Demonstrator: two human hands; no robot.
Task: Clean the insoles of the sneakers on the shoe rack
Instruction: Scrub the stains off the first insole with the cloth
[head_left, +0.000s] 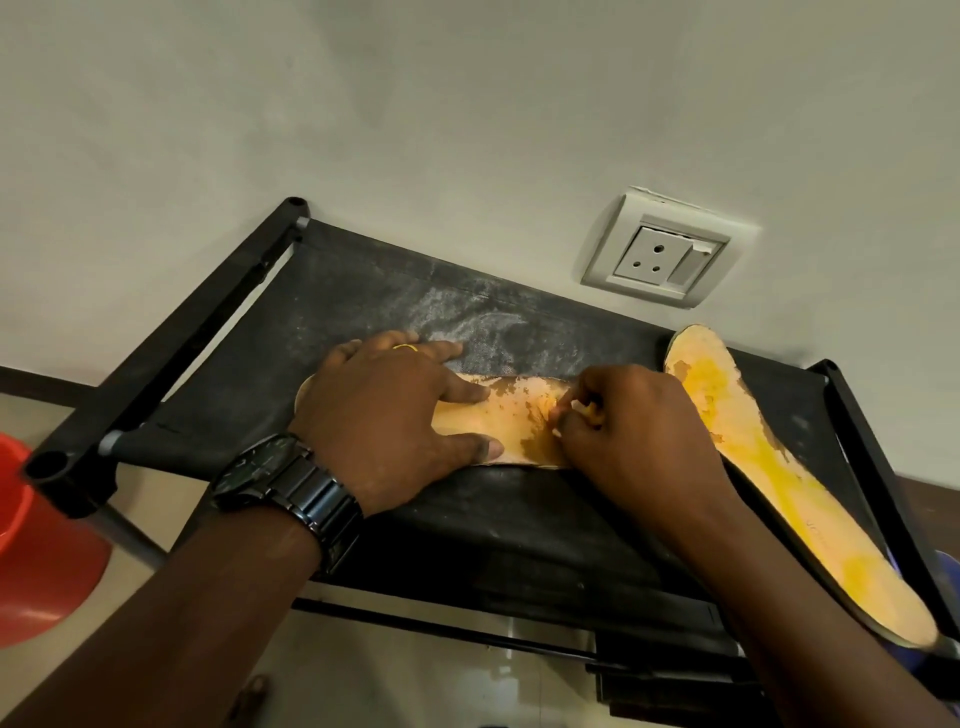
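An orange insole (524, 421) with dark worn patches lies flat on the top shelf of the black shoe rack (363, 291). My left hand (387, 421) presses down on its left part, fingers spread; a dark watch is on that wrist. My right hand (631, 426) is closed on a small brush-like tool (574, 408) with a pale tip, held against the insole's middle; most of the tool is hidden in the fist. A second orange insole (769, 467) lies at the right end of the shelf, its near end overhanging the front edge.
The shelf fabric has a pale dusty smear (467, 317) behind the hands. A wall socket (662, 249) sits above the rack on the grey wall. A red tub (31, 540) stands on the floor at left. Lower rack bars (467, 629) run beneath.
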